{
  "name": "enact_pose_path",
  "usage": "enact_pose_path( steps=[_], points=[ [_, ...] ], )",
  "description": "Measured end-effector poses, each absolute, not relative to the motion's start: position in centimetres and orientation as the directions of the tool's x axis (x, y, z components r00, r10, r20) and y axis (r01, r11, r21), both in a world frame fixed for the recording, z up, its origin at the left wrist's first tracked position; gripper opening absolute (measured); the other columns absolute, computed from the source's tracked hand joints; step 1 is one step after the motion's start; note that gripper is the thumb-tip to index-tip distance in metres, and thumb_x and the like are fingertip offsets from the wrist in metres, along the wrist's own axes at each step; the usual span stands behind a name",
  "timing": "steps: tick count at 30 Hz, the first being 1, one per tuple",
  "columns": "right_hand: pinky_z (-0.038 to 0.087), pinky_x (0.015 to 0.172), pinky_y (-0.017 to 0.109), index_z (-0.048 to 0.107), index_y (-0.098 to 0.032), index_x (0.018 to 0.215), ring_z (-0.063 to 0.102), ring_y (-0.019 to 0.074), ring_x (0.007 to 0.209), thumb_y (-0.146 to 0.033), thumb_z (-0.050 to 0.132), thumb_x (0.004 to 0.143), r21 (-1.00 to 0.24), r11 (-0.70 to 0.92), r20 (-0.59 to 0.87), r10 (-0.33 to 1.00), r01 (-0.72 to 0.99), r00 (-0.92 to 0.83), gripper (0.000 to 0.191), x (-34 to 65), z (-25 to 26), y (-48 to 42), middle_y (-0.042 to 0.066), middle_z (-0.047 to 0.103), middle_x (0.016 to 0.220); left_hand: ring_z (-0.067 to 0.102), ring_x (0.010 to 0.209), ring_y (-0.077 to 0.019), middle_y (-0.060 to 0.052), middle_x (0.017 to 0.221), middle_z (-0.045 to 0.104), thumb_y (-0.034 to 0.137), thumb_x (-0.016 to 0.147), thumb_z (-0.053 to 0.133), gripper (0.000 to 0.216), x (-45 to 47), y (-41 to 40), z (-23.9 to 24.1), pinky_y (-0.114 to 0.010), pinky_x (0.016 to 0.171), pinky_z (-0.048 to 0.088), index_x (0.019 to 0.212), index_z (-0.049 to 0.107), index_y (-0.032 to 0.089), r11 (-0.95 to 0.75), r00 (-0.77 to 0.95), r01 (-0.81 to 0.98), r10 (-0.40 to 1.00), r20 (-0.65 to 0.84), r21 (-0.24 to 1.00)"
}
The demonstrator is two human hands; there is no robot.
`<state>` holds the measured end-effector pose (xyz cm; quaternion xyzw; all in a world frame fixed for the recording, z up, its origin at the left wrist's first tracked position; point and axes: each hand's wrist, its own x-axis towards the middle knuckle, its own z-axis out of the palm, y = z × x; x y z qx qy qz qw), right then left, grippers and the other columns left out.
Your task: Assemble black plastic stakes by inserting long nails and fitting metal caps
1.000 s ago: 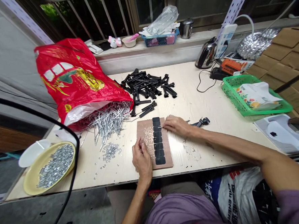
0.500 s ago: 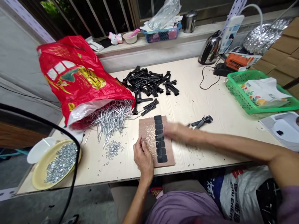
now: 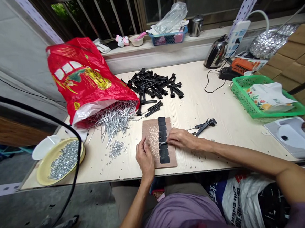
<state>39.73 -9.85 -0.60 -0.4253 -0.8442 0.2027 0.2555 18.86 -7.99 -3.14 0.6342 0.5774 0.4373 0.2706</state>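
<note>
My left hand (image 3: 145,157) rests at the left edge of a brown board (image 3: 166,123), fingers curled together; what they hold, if anything, is hidden. A column of black rounded pads (image 3: 164,159) runs down the board, with small pale specks scattered to its left. From the board's right side my right hand (image 3: 181,139) reaches over the column, its fingers pinched on a thin metal pin (image 3: 163,143) that lies across one pad. Its exact kind is too small to tell. Just beyond that hand lie black clip-like parts (image 3: 205,126) with thin metal rods.
A red bag (image 3: 88,76) spills metal nails (image 3: 116,119) at the left. Small metal pieces fill a yellow bowl (image 3: 39,174), and more form a loose heap (image 3: 117,149). Black plastic parts (image 3: 150,83) are piled behind the board. A green basket (image 3: 271,112) stands right.
My right hand, blurred before, has come to rest slightly lower over the column, and the thin pin now shows at its fingertips. The left hand stays at the board's edge.
</note>
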Motion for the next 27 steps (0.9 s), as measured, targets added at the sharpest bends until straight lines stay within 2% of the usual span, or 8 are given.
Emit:
enact_pose_path(
  steps=[5,8,11,15,22,27],
  points=[
    [0.048,0.076,0.032,0.065,-0.017,0.094,0.057,0.0159,0.086,-0.023,0.048,0.093,-0.639,0.484,0.285,0.871,0.598,-0.401,0.018,40.3,-0.4,-9.9,0.006,0.064,0.089,0.059,0.089,-0.0174,-0.007,0.097,0.065,0.037,0.091,0.044,0.032,18.4,-7.8,-2.7,-0.03,0.084,0.045,0.105,0.066,0.018,-0.198,0.066,0.403,0.98,0.188,0.894],
    [0.047,0.075,0.03,0.066,-0.017,0.093,0.058,0.0145,0.084,-0.022,0.05,0.091,-0.695,0.465,0.309,0.882,0.549,-0.356,0.017,40.4,0.0,-10.1,0.005,0.065,0.089,0.057,0.074,-0.0142,-0.006,0.088,0.065,0.04,0.088,0.048,0.034,18.2,-7.9,-2.1,-0.026,0.071,0.046,0.103,0.068,0.017,-0.134,0.166,0.305,0.982,0.086,0.943],
    [0.047,0.072,0.028,0.067,-0.017,0.091,0.059,0.0136,0.08,-0.024,0.053,0.089,-0.753,0.423,0.297,0.902,0.504,-0.313,0.015,40.2,0.7,-10.5,0.004,0.065,0.087,0.049,0.059,-0.009,-0.003,0.082,0.063,0.042,0.087,0.05,0.037,18.2,-8.1,-1.2,-0.022,0.057,0.042,0.107,0.068,0.017,-0.021,0.291,0.199,0.956,-0.039,0.98],
    [0.046,0.07,0.026,0.068,-0.018,0.091,0.059,0.0131,0.077,-0.025,0.055,0.088,-0.792,0.399,0.275,0.909,0.462,-0.313,0.015,39.8,1.8,-11.1,0.004,0.065,0.086,0.049,0.059,-0.0082,-0.003,0.083,0.063,0.041,0.085,0.054,0.034,18.5,-8.1,0.1,-0.02,0.054,0.039,0.104,0.07,0.017,0.044,0.39,0.116,0.917,-0.086,0.992],
    [0.045,0.068,0.026,0.069,-0.018,0.092,0.059,0.0131,0.076,-0.027,0.056,0.088,-0.797,0.377,0.259,0.919,0.471,-0.297,0.016,39.3,2.6,-11.6,0.004,0.065,0.083,0.062,0.081,-0.0176,-0.006,0.087,0.07,0.036,0.081,0.06,0.023,18.2,-7.4,1.9,-0.027,0.073,0.046,0.088,0.074,0.019,-0.165,0.461,0.231,0.886,0.041,0.959],
    [0.045,0.07,0.025,0.068,-0.018,0.094,0.06,0.0133,0.08,-0.026,0.055,0.088,-0.827,0.313,0.209,0.942,0.466,-0.262,0.017,39.0,2.6,-11.8,0.004,0.066,0.088,0.062,0.077,-0.0166,-0.004,0.081,0.068,0.035,0.084,0.057,0.021,17.9,-7.0,2.4,-0.025,0.068,0.044,0.082,0.07,0.019,-0.34,0.521,0.327,0.843,0.132,0.882]
  ],
)
